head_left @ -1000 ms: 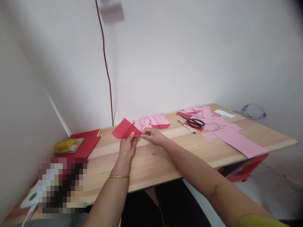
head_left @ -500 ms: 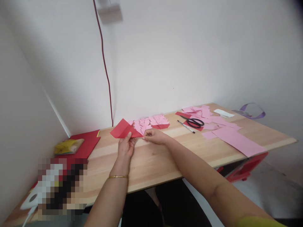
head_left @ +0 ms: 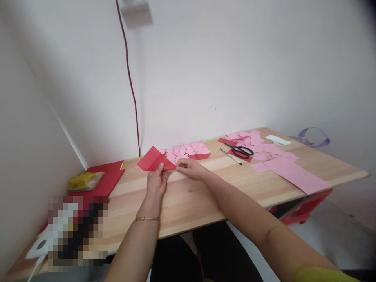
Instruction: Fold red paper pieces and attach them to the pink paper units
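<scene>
A folded piece of red paper (head_left: 152, 158) is held just above the wooden table, its left part spread in a diamond shape. My left hand (head_left: 158, 179) grips its lower edge, thumb on top and fingers beneath. The fingertips of my right hand (head_left: 188, 168) pinch the paper's pointed right end. Behind my hands lie cut pink paper pieces (head_left: 197, 148), with red paper along the front of the right one.
Black scissors (head_left: 242, 152), a pen (head_left: 231, 156) and pink paper scraps (head_left: 264, 148) lie on the table's right side. A large pink sheet (head_left: 296, 174) reaches its front edge. Red sheets (head_left: 113, 178) and a yellow packet (head_left: 85, 181) are at left.
My right fingertips have shifted slightly left along the red paper's pointed end. My left hand keeps its grip, nearly unmoved.
</scene>
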### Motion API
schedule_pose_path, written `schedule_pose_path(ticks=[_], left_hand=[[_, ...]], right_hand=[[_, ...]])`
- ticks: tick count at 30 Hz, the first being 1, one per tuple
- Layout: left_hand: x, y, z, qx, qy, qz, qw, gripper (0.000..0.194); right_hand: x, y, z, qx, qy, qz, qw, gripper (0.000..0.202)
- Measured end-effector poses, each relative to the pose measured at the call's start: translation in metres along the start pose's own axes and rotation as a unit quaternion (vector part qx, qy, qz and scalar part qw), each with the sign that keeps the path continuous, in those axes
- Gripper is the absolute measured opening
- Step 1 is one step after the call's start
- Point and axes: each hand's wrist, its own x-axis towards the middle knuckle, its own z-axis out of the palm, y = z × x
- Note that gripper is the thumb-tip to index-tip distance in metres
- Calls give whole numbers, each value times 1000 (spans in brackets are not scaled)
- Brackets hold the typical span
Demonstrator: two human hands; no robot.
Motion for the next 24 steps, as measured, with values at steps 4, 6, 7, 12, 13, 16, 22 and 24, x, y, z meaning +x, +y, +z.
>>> schedule_pose_path(ticks=[4, 6, 7, 12, 13, 16, 22, 24], left_hand=[[0, -1, 1, 2, 12, 17, 1000, 27], [-1, -1, 3, 1, 13, 24, 1000, 27], [-2, 0, 3, -1, 10, 25, 1000, 28], [-7, -1, 5, -1, -49, -13, 999, 29], [-7, -2, 5, 10, -63, -27, 998, 28], [-6, -5, 3, 40, -67, -43, 996, 25], [-2, -7, 0, 28, -30, -17, 999, 21], [-2, -6, 1, 30, -26, -17, 999, 21]], right_hand=[[0, 2, 0, -88, -7, -32, 996, 18], [1, 2, 1, -115, -13, -49, 992, 19], [1, 2, 1, -123, -15, -56, 991, 20], [2, 2, 1, -136, 4, -67, 988, 20], [2, 1, 0, -138, 8, -65, 988, 20], [1, 0, 0, -131, 4, -63, 989, 20], [-1, -3, 4, -75, 3, -40, 996, 15], [0, -4, 5, -61, 12, -34, 997, 14]])
